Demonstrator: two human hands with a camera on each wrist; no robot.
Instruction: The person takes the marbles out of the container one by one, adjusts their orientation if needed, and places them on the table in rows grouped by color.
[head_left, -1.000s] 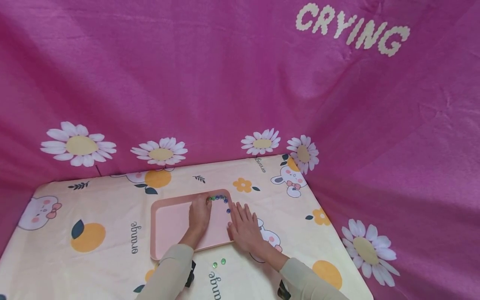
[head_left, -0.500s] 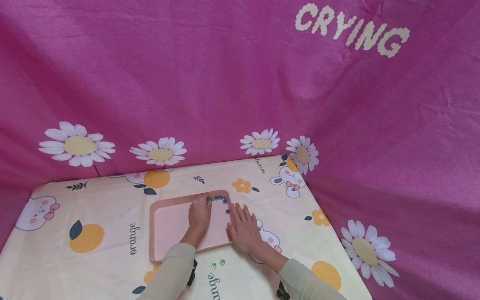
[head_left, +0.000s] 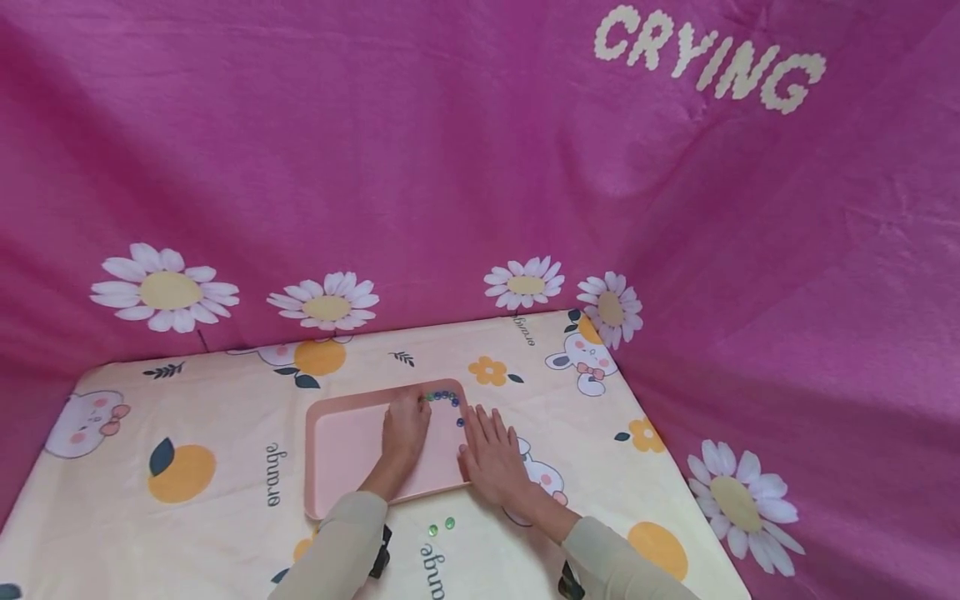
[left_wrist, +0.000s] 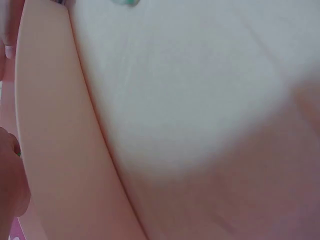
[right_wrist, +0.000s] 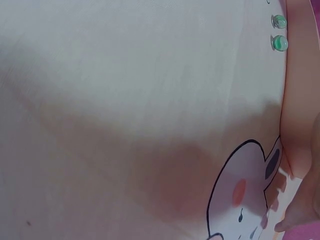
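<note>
Barely any change since earlier frames: left hand [head_left: 405, 429] still in pink tray [head_left: 345, 450], fingers curled at the bead row [head_left: 442, 397] in its far right corner; grip unclear. Right hand [head_left: 491, 454] flat, fingers straight, on tray's right edge. Risk: a nudge scatters the beads; two green beads [head_left: 441, 526] already lie on the worktop.

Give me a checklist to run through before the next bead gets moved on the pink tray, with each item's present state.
1. Left hand inside the pink tray, fingertips at the beads: ok.
2. Right hand flat at the tray's right edge: ok.
3. Beads gathered in the tray's far right corner: ok.
4. Two green beads lie on the tablecloth, outside the tray: not ok.
5. Whether the left fingers pinch a bead: cannot tell.
</note>
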